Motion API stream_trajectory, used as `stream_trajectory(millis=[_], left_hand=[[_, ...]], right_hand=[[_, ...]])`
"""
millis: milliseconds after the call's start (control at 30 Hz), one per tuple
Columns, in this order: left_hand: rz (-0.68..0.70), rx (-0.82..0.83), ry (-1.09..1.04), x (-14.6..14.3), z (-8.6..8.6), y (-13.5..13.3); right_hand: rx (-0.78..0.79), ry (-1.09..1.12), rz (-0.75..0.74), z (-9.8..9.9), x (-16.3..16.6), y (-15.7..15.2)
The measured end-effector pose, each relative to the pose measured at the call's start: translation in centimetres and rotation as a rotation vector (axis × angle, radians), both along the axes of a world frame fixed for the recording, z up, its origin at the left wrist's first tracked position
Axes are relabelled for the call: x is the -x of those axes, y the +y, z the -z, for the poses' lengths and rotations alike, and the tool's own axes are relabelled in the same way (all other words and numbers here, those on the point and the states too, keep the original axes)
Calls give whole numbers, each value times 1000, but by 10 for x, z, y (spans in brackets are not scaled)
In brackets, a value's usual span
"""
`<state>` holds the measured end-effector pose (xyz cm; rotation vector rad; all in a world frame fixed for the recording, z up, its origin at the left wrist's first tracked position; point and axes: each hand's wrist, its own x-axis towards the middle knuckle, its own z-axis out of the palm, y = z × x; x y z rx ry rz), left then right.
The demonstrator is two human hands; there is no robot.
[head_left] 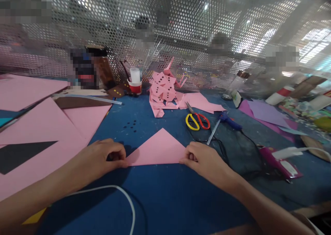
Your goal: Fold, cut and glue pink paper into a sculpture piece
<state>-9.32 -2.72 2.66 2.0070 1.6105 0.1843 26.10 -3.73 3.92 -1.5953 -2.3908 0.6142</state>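
A pink paper folded into a triangle (158, 150) lies on the blue table (165, 197) in front of me, its point facing away. My left hand (108, 154) pinches its left corner with fingers curled. Pinching the right corner in the same way is my right hand (200, 156). Both hands press the folded edge down against the table.
Large pink sheets (38, 131) and a black piece cover the left. A pile of pink dotted paper shapes (164, 90) stands at the back, beside a red-and-white cup (135, 85). Scissors (197, 121), a blue glue gun (229, 121) with black cable and purple paper (266, 115) lie right. A white cable (124, 197) curves near me.
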Motion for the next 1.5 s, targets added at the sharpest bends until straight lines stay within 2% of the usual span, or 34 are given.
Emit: stream_trajectory(millis=[167,400,567,767,1033,1500], left_hand=[[11,-16,12,0,1,0],[6,-35,27,-5,-6,-3],[-29,-86,-5,-5,-2,-3],[23,-41,-8,0,-3,-1],[10,-12,17,0,-8,-2],[6,-41,-7,2,-4,-1]], right_hand=[[24,-21,28,-1,-6,1],[55,-14,53,1,-18,3],[59,9,71,4,-28,2],[89,-27,82,2,-35,1],[126,-131,112,-2,-40,3],[125,-127,122,6,-53,5]])
